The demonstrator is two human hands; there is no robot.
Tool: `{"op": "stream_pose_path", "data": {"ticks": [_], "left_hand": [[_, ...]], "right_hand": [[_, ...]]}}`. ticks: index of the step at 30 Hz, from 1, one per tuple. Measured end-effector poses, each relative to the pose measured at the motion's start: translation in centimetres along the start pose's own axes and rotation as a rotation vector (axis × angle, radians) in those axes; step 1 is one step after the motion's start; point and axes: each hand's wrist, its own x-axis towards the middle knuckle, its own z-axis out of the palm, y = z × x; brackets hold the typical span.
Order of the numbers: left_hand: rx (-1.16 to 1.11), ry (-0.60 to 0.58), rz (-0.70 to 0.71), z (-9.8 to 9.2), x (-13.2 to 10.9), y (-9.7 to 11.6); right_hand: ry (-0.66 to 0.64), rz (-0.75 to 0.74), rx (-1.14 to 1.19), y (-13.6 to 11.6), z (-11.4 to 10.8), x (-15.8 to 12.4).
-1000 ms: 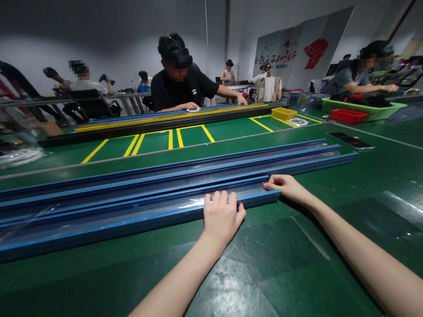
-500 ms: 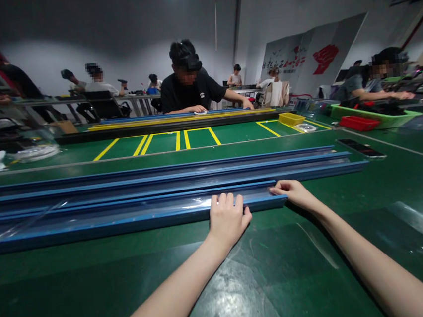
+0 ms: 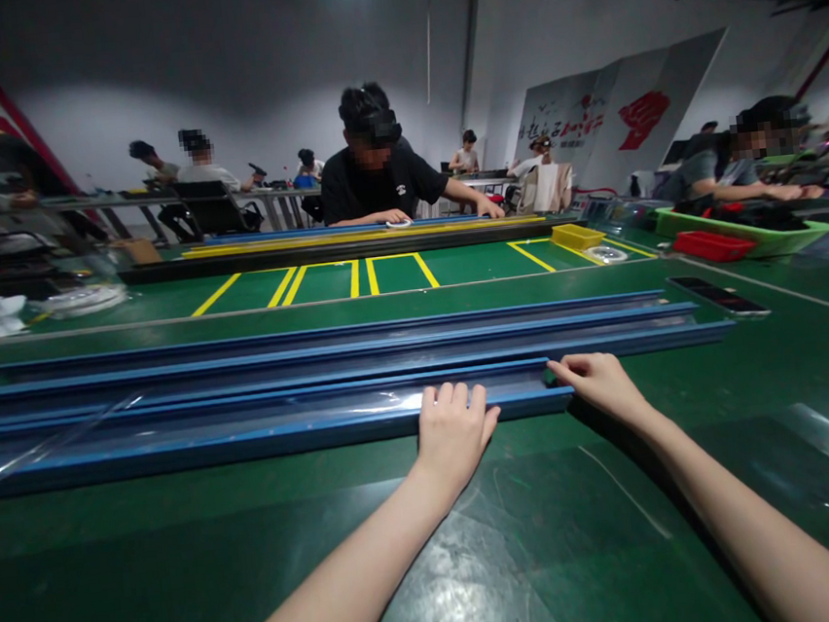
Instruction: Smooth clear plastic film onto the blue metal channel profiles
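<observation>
The nearest blue channel (image 3: 309, 429) lies lengthwise on the green table, with a clear plastic strip (image 3: 365, 402) inside it. My left hand (image 3: 454, 434) is over the channel's front wall close to its right end, fingers curled across the edge and thumb to the right. At that end my right hand (image 3: 601, 383) has its thumb and index finger pinched together by the back rim. Whatever sits between those fingertips is too small to tell. Two more blue channels, a middle one (image 3: 714, 332) and a far one (image 3: 459, 318), lie parallel behind.
Clear sheets (image 3: 297, 537) lie flat in front of me. A phone (image 3: 721, 297), a yellow tray (image 3: 575, 236), a red tray (image 3: 714, 245) and a green basin (image 3: 810, 232) are rightward. Opposite, a co-worker in black (image 3: 388, 188) leans over long yellow and black profiles (image 3: 350, 249).
My right hand has drawn slightly right, from inside the channel's end to beside its back rim. My left hand stays on the channel. The whole view has shifted a little.
</observation>
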Motion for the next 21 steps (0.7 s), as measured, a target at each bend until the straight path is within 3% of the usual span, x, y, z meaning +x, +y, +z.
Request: {"op": "stream_pose_path", "data": {"ticks": [8,11,17,21], "left_hand": [[-0.010,0.002,0.014,-0.1,-0.1,0.0],[-0.014,0.006,0.014,-0.1,0.0,0.0],[-0.026,-0.008,0.020,-0.2,0.1,0.0],[-0.022,-0.014,0.019,-0.3,0.0,0.0]], "right_hand": [[0.296,0.051,0.135,-1.5,-0.9,-0.7],[0.375,-0.019,0.084,-2.2,-0.7,-1.1],[0.383,-0.322,-0.158,-4.9,1.5,-2.2],[0.386,-0.358,-0.185,-5.8,2.6,-2.1]]}}
